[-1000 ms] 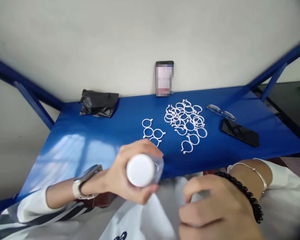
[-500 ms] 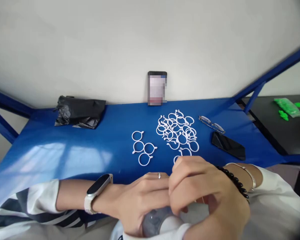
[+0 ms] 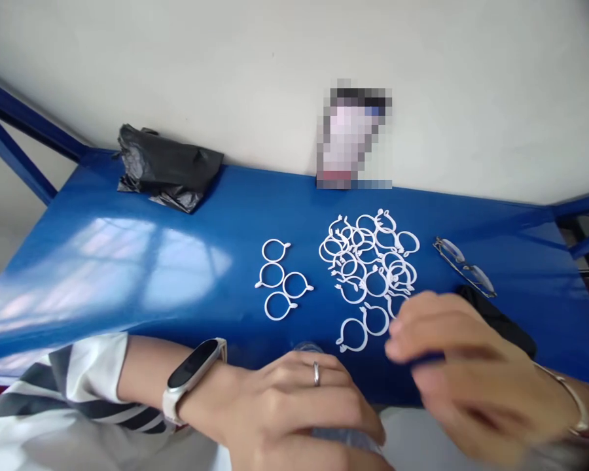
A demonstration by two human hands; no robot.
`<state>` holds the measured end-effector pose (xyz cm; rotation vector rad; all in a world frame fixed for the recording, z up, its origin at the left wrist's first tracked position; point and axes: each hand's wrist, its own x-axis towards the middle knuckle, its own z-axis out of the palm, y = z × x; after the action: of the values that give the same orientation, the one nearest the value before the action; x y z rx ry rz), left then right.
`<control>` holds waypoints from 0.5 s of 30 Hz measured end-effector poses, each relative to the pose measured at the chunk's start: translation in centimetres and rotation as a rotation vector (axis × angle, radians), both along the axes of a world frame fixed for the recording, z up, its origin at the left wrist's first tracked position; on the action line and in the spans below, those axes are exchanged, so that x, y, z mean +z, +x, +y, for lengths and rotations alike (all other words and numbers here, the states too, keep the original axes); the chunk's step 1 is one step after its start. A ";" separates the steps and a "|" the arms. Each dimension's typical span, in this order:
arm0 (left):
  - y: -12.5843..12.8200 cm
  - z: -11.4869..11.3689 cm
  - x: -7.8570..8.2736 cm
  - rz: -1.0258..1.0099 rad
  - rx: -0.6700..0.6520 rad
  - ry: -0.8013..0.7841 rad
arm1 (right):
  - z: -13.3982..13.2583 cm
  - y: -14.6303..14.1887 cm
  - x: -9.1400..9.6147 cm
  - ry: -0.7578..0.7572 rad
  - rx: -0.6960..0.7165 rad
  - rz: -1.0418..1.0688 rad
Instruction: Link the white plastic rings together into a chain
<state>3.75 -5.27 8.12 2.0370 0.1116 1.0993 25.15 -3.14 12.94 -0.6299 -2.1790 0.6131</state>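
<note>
My left hand is clenched around a clear bottle, low at the near edge in front of my body. My fingers hide most of it, so I cannot tell which way its long axis runs. My right hand hovers just right of it, fingers half curled and blurred — whether it grips anything I cannot tell. Just beyond its fingertips lies a pile of white rings, nearer my right hand than my left; four rings sit apart to the left. Glasses and a black phone lie to the right. The blue surface runs back to a pale wall, with a black bag far left.
</note>
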 end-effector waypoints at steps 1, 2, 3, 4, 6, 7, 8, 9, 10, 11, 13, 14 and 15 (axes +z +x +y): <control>-0.1 0.3 0.1 -0.005 -0.027 -0.006 | 0.1 0.4 -1.1 0.046 -0.105 -0.049; -0.1 0.6 0.1 -0.014 -0.054 -0.010 | 0.0 0.8 -2.3 0.070 -0.148 -0.136; -0.2 0.9 0.0 -0.025 -0.086 -0.009 | -0.3 1.1 -3.6 0.086 -0.164 -0.225; -0.3 1.2 0.0 -0.029 -0.121 -0.003 | -0.6 1.2 -5.0 0.112 -0.165 -0.335; -0.4 1.9 -0.3 -0.031 -0.177 -0.003 | -1.5 1.3 -7.4 0.154 -0.081 -0.576; -0.5 2.3 -0.4 -0.012 -0.187 -0.029 | -1.9 1.3 -8.5 0.163 -0.064 -0.652; -0.6 2.8 -0.7 0.003 -0.172 -0.078 | -2.2 1.2 -9.4 0.168 -0.044 -0.711; -0.6 3.2 -1.0 0.020 -0.124 -0.111 | -2.3 1.1 -10.1 0.177 -0.034 -0.751; -0.7 3.7 -1.4 0.074 -0.067 -0.125 | -2.3 0.9 -10.7 0.183 -0.043 -0.779; -0.8 4.1 -1.9 0.131 0.022 -0.119 | -2.0 0.8 -11.2 0.189 -0.055 -0.804; -0.9 4.8 -3.2 0.267 0.208 -0.055 | -1.1 0.4 -11.8 0.220 -0.089 -0.823; -0.9 5.0 -3.9 0.339 0.288 -0.005 | -0.6 0.2 -11.9 0.237 -0.112 -0.826; -0.9 5.2 -4.6 0.414 0.328 0.061 | 0.0 -0.1 -12.0 0.250 -0.142 -0.832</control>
<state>2.82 -0.03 3.49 2.3326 0.6472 0.8587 25.09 -3.10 0.95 -1.0123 -2.8656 -0.0363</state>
